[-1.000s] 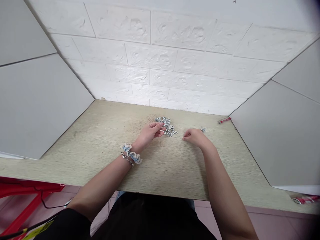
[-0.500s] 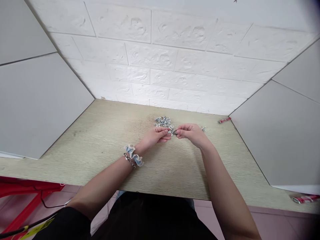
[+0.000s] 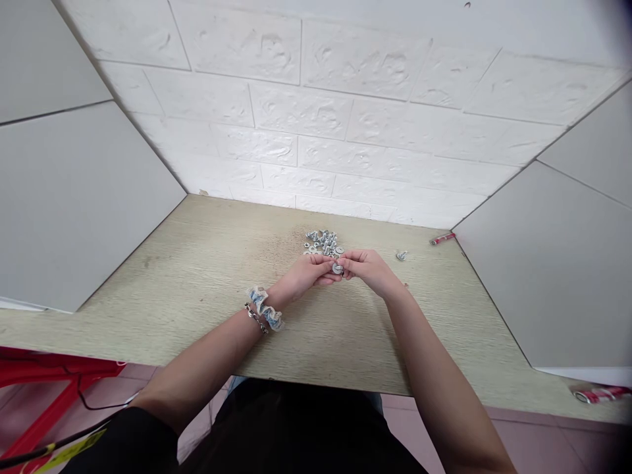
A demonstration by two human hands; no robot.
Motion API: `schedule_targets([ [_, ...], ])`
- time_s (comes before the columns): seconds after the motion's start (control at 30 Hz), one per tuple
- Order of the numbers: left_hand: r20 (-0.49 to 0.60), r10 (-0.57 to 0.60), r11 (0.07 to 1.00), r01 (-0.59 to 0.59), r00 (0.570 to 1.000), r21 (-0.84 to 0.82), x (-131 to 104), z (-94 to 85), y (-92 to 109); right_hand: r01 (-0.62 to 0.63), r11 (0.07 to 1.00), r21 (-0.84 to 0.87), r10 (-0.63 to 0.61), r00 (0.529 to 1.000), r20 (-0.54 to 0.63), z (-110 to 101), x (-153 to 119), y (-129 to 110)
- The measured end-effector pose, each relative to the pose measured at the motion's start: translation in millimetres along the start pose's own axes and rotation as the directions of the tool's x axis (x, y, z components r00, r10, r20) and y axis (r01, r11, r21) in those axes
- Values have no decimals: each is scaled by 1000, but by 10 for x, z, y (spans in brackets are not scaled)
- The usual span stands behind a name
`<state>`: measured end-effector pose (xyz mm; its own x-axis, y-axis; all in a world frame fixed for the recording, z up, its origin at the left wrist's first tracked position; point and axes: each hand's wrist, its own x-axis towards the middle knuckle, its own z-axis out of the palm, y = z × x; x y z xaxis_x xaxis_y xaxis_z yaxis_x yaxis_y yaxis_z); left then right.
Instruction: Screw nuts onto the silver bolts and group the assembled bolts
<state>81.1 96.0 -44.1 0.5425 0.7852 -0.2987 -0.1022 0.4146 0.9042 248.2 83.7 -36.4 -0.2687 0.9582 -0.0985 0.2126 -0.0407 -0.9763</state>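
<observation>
In front of the hardware pile, my left hand [image 3: 312, 271] is closed in a pinch on a small bolt, largely hidden by the fingers. A round metal washer [image 3: 337, 268] is at the bolt, between my two hands. My right hand [image 3: 368, 270] has its thumb and fingertips pressed together on the washer's right edge. Whether the bolt passes through the washer is too small to tell. Just beyond my fingertips lies a pile of bolts, nuts and washers [image 3: 326, 241], partly covered by the hands.
To the right on the wooden tabletop [image 3: 207, 263] lies a separate bolt with a washer [image 3: 401, 255]. Red cylinders lie by the right panel, one at the back [image 3: 442, 238] and one at the front [image 3: 600, 394]. Grey panels [image 3: 99, 210] and a white brick-patterned wall [image 3: 296, 151] surround the top.
My right hand has moved left and slightly nearer to me, bringing the washer against the bolt in my left hand. The separate bolt at the right now shows fully.
</observation>
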Motion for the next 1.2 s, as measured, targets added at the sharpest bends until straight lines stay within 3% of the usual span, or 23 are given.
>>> schedule_targets([
  [0.23,10,20,997,-21,1000,77,-23,7,50,-5,1000,-24,3,995,-102,49,43,54],
  [0.47,-33,14,986,-8,999,167,9,-26,17,-27,996,87,29,999,-25,64,57,89],
  [0.53,-57,7,988,2,998,157,6,-26,21,-34,999,-11,33,995,-90,32,58,92],
  [0.6,-86,-3,989,15,996,144,-4,-23,34,-47,964,-260,-18,970,-242,-16,59,106],
  [0.67,-104,-8,991,22,995,130,-15,-21,49,-78,835,-545,-133,932,-337,-69,60,137],
  [0.77,-109,-1,994,13,994,112,-25,-18,64,-78,643,-762,-199,943,-265,-120,67,208],
  [1.0,-115,38,998,-32,993,60,6,-44,52,-76,497,-864,-145,975,-168,-90,109,311],
  [1.2,-82,73,990,-62,994,124,37,-118,58,-102,519,-849,-157,965,-212,-71,113,309],
])
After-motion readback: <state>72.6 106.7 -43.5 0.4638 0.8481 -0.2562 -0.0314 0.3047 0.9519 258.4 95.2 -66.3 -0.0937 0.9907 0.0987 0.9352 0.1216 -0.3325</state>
